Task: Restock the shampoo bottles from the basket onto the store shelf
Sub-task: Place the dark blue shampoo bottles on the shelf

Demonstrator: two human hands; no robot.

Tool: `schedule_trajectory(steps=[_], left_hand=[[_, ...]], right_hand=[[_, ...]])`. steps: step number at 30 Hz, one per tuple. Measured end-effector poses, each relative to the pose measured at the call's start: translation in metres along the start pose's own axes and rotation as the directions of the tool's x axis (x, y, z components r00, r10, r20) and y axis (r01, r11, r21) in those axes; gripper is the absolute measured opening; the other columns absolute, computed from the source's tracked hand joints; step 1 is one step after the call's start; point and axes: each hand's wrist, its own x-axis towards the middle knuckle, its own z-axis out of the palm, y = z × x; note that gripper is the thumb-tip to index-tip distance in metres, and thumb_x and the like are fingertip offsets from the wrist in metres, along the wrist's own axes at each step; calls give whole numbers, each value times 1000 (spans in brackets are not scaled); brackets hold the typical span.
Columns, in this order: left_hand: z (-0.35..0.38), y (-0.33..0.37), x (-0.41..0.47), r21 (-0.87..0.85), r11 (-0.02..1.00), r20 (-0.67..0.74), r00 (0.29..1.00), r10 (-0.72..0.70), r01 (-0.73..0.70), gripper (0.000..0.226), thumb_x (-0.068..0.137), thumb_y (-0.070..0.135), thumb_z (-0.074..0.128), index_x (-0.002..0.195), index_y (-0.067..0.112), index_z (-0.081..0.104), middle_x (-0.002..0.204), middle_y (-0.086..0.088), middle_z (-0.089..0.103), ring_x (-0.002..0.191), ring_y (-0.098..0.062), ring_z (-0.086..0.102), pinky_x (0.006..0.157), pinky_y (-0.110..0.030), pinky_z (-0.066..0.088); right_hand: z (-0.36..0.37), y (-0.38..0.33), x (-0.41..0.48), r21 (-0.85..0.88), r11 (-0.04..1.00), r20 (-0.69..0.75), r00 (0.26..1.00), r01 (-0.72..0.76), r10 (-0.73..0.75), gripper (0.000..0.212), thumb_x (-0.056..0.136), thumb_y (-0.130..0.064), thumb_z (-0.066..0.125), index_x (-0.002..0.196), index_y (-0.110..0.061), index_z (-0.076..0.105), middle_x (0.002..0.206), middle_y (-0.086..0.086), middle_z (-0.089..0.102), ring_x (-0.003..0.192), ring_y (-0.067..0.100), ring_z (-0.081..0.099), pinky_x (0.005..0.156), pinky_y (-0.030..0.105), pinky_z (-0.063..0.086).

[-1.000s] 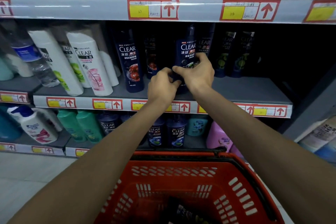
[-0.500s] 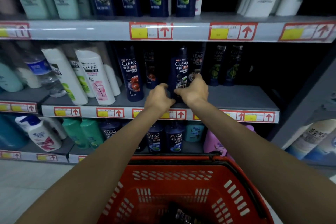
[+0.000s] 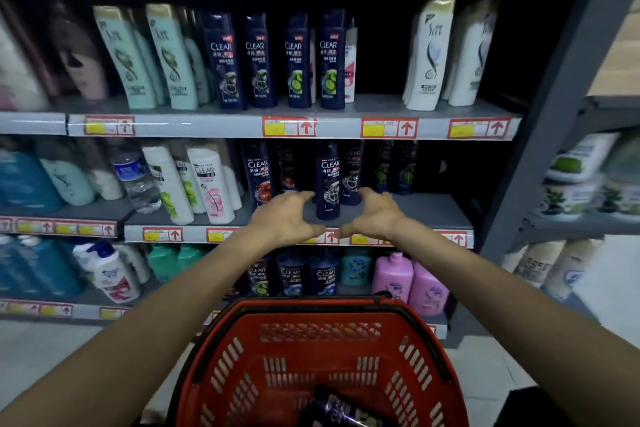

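My left hand (image 3: 284,215) and right hand (image 3: 375,213) hang open and apart, cupped on either side of the dark bottle (image 3: 327,180). It stands upright at the front of the middle shelf (image 3: 433,213), centre frame. I judge they hover close in case it tips. Half a second ago both gripped it; now they've let go. Another bottle (image 3: 337,409) lies in the basket (image 3: 311,350), bottom centre.
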Motion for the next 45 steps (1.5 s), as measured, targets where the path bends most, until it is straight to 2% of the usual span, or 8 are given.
schedule_trajectory(steps=[9, 14, 18, 22, 29, 35, 39, 45], left_hand=[[4, 0, -60, 175, 982, -31, 997, 70, -64, 93, 81, 85, 45, 160, 41, 23, 171, 1, 15, 157, -24, 14, 122, -57, 26], [42, -24, -99, 177, 980, -77, 991, 108, -93, 94, 80, 88, 34, 160, 40, 26, 171, 2, 18, 157, -22, 16, 123, -53, 27], [84, -53, -128, 207, 975, 29, 997, 76, -81, 90, 85, 86, 34, 162, 42, 17, 171, 4, 13, 158, -22, 11, 126, -51, 22], [134, -86, -151, 258, 964, 160, 987, 29, -70, 87, 87, 82, 38, 162, 41, 17, 171, 4, 14, 157, -23, 15, 125, -48, 21], [202, -103, -166, 339, 936, 375, 926, -47, -90, 93, 87, 76, 46, 162, 38, 6, 171, -4, 5, 158, -30, 7, 126, -56, 11], [228, -127, -168, 502, 850, 459, 882, -105, -160, 90, 87, 69, 50, 161, 29, 16, 168, -12, 14, 156, -37, 6, 123, -64, 3], [236, -138, -170, 654, 725, 474, 864, -170, -216, 87, 89, 56, 55, 161, 19, 23, 165, -23, 19, 155, -45, 9, 124, -62, 2], [250, -128, -162, 744, 586, 511, 838, -189, -322, 65, 101, 39, 33, 161, 13, 28, 168, -26, 12, 157, -42, -1, 125, -58, -11]], right_hand=[[-6, 18, -69, -101, 979, -1, 984, 177, -178, 133, 55, -63, 89, 161, -28, 16, 160, 18, 20, 152, 35, 13, 123, 46, 25], [31, 55, -98, -163, 957, 104, 969, 239, -224, 126, 65, -56, 89, 162, -25, 15, 164, 16, 17, 153, 31, 13, 123, 41, 23], [77, 96, -105, -236, 935, 238, 949, 264, -207, 127, 63, -63, 85, 162, -28, 13, 161, 17, 19, 150, 33, 18, 122, 42, 25], [124, 135, -111, -327, 890, 357, 914, 317, -195, 130, 53, -80, 64, 161, -31, 13, 159, 13, 19, 152, 36, 15, 125, 46, 17], [189, 183, -123, -496, 751, 544, 830, 436, -123, 104, 77, -46, 77, 160, -28, 16, 156, 13, 21, 150, 35, 16, 125, 54, 9], [215, 211, -125, -479, 657, 601, 763, 582, -238, 92, 82, -37, 72, 159, -30, 21, 161, 7, 23, 151, 31, 21, 125, 48, 9], [208, 236, -132, -560, 629, 594, 791, 539, -148, 87, 84, -43, 69, 159, -22, 30, 163, 21, 25, 151, 44, 22, 123, 56, 5], [198, 251, -143, -672, 583, 609, 789, 457, 84, 71, 93, -39, 57, 157, -26, 30, 166, 16, 16, 154, 39, 11, 126, 53, -1]])
